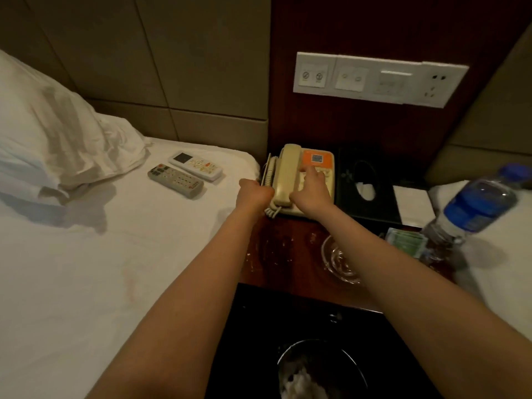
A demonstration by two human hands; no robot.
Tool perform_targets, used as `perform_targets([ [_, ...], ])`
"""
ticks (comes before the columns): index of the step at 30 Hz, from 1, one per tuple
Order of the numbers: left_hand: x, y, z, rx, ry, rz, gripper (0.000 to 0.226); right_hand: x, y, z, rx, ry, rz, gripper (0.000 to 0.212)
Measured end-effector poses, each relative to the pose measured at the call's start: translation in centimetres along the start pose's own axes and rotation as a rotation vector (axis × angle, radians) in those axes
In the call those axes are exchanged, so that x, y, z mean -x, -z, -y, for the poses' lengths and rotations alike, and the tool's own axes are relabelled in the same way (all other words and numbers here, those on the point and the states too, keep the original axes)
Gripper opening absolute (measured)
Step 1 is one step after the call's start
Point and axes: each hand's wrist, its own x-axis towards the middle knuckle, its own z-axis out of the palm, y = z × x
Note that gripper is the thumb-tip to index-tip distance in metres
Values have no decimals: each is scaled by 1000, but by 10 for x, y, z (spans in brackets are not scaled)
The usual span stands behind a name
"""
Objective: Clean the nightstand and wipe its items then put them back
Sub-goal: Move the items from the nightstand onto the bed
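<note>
A beige telephone [290,168] with an orange panel stands at the back left of the dark wooden nightstand [288,254]. My left hand [254,192] curls at the phone's left side by its coiled cord; its fingers are hidden. My right hand [312,188] lies on the keypad, fingers stretched toward the orange panel. A black tissue box [365,182] sits right of the phone. A white notepad [413,204], a glass ashtray [339,260] and a green packet [406,243] are also on the top. Crumbs and smears mark the wood.
Two remote controls, a grey one [175,180] and a white one [195,165], lie on the left bed near a pillow [57,133]. A water bottle [478,205] lies on the right bed. A switch panel [374,79] hangs on the wall. A bin [322,370] stands below.
</note>
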Motion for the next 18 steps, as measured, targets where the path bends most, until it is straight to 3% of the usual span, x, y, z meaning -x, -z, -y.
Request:
perform_targets([
  [9,53,-73,8,-118,-80,253,47,37,43,-43,174,-64,-210,61],
  [12,53,-84,13,-169,-44,319,70,51,54,-60,315,-151,-306,64],
  [18,55,-90,24,-284,87,295,79,64,69,-94,419,-273,-356,81],
])
